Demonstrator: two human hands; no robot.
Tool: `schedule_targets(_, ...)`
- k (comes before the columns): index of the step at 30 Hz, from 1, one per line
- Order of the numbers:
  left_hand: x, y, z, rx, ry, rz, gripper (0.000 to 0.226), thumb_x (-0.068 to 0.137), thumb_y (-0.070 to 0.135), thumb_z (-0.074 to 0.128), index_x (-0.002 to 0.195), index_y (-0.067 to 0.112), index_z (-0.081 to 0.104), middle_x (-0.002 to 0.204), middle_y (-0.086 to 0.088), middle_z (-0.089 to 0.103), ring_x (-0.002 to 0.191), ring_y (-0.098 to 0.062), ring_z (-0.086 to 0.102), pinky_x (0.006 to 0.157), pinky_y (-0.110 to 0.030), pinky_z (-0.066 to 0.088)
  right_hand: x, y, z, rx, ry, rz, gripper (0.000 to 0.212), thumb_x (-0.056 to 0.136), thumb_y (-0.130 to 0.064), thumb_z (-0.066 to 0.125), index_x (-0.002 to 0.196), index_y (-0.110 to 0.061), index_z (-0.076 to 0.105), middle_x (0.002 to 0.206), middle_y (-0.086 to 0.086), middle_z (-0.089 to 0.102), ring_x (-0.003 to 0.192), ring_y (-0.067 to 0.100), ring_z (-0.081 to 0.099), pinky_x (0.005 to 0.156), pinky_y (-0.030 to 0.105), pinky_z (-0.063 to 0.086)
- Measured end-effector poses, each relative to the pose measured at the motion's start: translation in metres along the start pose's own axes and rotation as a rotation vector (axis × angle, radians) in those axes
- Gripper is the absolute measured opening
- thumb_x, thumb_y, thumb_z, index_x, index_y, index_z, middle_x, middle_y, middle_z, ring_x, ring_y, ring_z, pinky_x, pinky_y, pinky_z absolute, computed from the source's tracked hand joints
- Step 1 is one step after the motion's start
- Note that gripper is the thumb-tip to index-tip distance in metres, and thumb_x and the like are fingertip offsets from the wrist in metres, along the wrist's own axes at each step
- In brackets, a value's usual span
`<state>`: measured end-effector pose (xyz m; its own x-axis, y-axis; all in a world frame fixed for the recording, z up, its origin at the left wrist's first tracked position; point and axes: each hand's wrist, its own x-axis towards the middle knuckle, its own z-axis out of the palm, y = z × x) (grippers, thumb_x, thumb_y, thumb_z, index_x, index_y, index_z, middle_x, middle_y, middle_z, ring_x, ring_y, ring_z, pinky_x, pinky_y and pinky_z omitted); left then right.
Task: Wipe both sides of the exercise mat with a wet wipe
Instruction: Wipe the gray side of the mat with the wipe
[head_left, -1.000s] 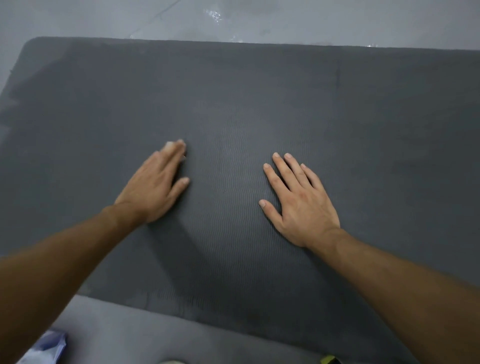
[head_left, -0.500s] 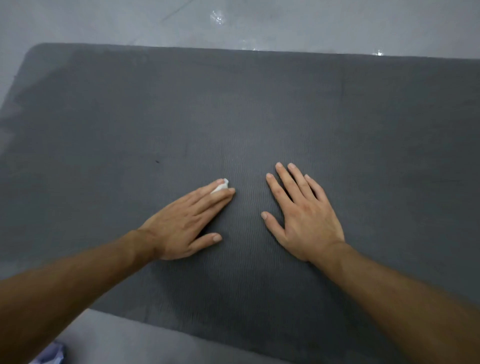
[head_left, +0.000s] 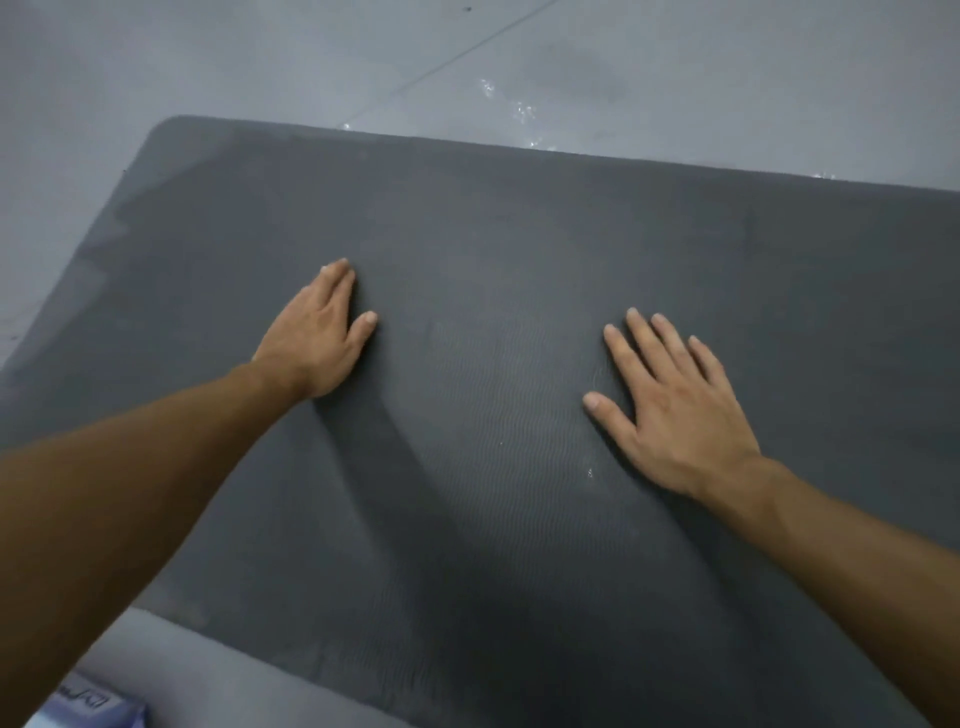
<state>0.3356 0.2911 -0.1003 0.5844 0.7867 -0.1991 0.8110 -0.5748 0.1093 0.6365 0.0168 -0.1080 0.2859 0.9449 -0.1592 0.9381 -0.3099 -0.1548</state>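
Grey foam exercise mat (head_left: 519, 260) is lying flat across frame centre; right hand (head_left: 680, 410) is splayed, gripping nothing, prob. pinning it, while left hand (head_left: 317, 338) is pressing palm-down at centre-left, w/ wipe not visible beneath.

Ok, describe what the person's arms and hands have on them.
Nothing is worn: both forearms are bare to the frame edge, no sleeves showing. The left hand and right hand carry no gloves, rings, watch or bands. Fingernails look short and unpainted.

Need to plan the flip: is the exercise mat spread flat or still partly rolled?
Spread flat. The exercise mat lies unrolled on the floor, far edge and rounded corner down, no curl visible. Its right end runs out of frame.
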Motion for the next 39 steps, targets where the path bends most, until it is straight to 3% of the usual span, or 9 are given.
schedule_targets(3,0.002,-0.005,-0.005,-0.083,-0.027,-0.144,0.072,0.109,0.044,0.035,0.161,-0.002,0.017,0.172,-0.014,0.008,0.159,-0.025,0.005,0.128,-0.032,0.002,0.037,0.011,-0.011,0.047,0.028,0.068,0.088,0.095,-0.076,0.007,0.167,-0.025,0.015,0.175,0.0,0.006,0.161,0.022,0.003,0.129,0.045,0.006)
schedule_targets(9,-0.015,0.06,0.011,-0.067,-0.02,0.188,0.09,0.099,0.063,0.016,0.161,-0.002,0.017,0.171,-0.015,0.013,0.159,-0.026,0.003,0.127,-0.029,-0.004,0.078,0.011,-0.01,0.013,0.027,0.001,0.084,0.097,-0.072,0.002,0.167,-0.026,0.012,0.175,0.001,0.005,0.161,0.021,0.002,0.13,0.043,0.006)
schedule_targets(14,-0.017,0.1,0.019,0.02,-0.03,0.483,0.08,0.106,0.057,0.023,0.163,0.002,0.017,0.172,-0.008,0.012,0.16,-0.021,0.0,0.129,-0.033,0.002,0.076,0.01,-0.002,-0.004,0.096,0.014,0.076,0.103,-0.067,0.009,0.167,-0.026,0.016,0.175,0.001,0.01,0.161,0.021,0.005,0.13,0.045,0.01)
schedule_targets(16,-0.01,0.097,0.016,0.017,-0.044,0.521,0.077,0.106,0.056,0.024,0.164,0.005,0.015,0.173,-0.003,0.01,0.16,-0.016,-0.001,0.129,-0.031,0.003,0.075,0.008,-0.004,-0.004,0.103,0.018,0.075,0.103,-0.066,0.012,0.166,-0.026,0.017,0.174,0.002,0.011,0.161,0.021,0.006,0.13,0.046,0.011)
schedule_targets(23,0.037,0.062,0.003,0.037,-0.043,0.409,0.081,0.104,0.06,0.017,0.164,0.007,0.015,0.172,-0.005,0.013,0.159,-0.015,0.007,0.129,-0.029,0.005,0.076,0.008,-0.006,-0.026,0.103,0.039,0.075,0.103,-0.065,0.015,0.166,-0.026,0.018,0.174,0.001,0.011,0.161,0.02,0.006,0.129,0.045,0.013)
schedule_targets(30,0.112,0.033,-0.01,-0.111,0.03,-0.05,0.075,0.109,0.05,0.029,0.161,-0.002,0.015,0.171,-0.015,0.01,0.159,-0.025,0.007,0.129,-0.035,0.004,0.078,0.008,-0.007,-0.029,0.097,0.042,0.074,0.103,-0.065,0.02,0.166,-0.027,0.02,0.174,0.0,0.012,0.161,0.019,0.006,0.129,0.045,0.012)
schedule_targets(32,0.127,0.044,-0.012,-0.15,0.033,-0.108,0.076,0.109,0.049,0.03,0.161,-0.005,0.014,0.171,-0.017,0.009,0.159,-0.026,0.005,0.13,-0.037,0.004,0.078,0.009,-0.006,-0.028,0.1,0.039,0.074,0.103,-0.065,0.021,0.166,-0.026,0.021,0.174,0.001,0.012,0.161,0.02,0.006,0.129,0.045,0.013)
schedule_targets(35,0.132,0.073,-0.013,-0.166,0.013,-0.033,0.076,0.11,0.047,0.031,0.16,-0.006,0.013,0.171,-0.017,0.009,0.159,-0.027,0.003,0.129,-0.036,0.002,0.078,0.01,-0.006,-0.027,0.098,0.036,0.074,0.103,-0.065,0.021,0.166,-0.026,0.02,0.174,0.001,0.012,0.161,0.02,0.006,0.129,0.046,0.014)
schedule_targets(39,0.118,0.112,-0.01,-0.076,-0.041,0.273,0.078,0.108,0.053,0.026,0.162,-0.001,0.012,0.172,-0.013,0.009,0.16,-0.023,0.001,0.127,-0.029,-0.002,0.079,0.009,-0.007,-0.022,0.102,0.038,0.074,0.102,-0.065,0.022,0.166,-0.026,0.021,0.174,0.001,0.012,0.161,0.02,0.007,0.129,0.046,0.014)
